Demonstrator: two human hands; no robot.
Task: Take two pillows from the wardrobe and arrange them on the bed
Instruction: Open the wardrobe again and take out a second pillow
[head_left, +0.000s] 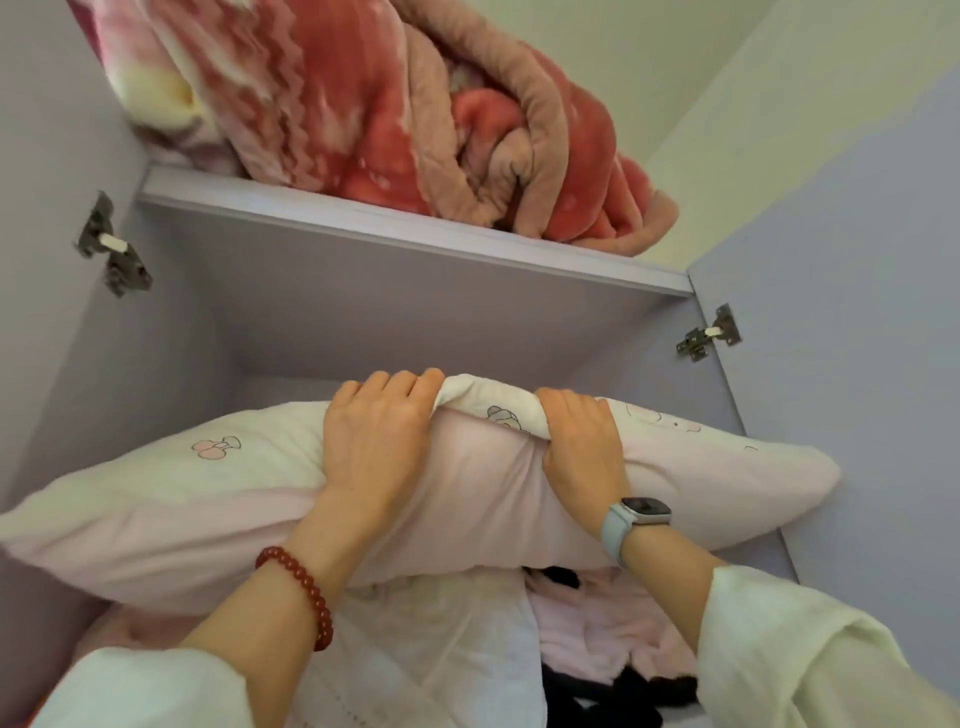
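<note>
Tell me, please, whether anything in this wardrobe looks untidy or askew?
Yes: the red blanket on the top shelf is bundled loosely and bulges past the shelf edge at the right. Under the pillow, clothes lie in a crumpled heap.

Both hands gripped a pink pillow (208, 499) inside the lilac wardrobe (363, 312): the left hand (371, 441) and right hand (582, 441) curled over its upper edge. A red blanket (395, 114) lay on the shelf (405, 228) above; folded clothes (597, 634) lay beneath the pillow.
</note>
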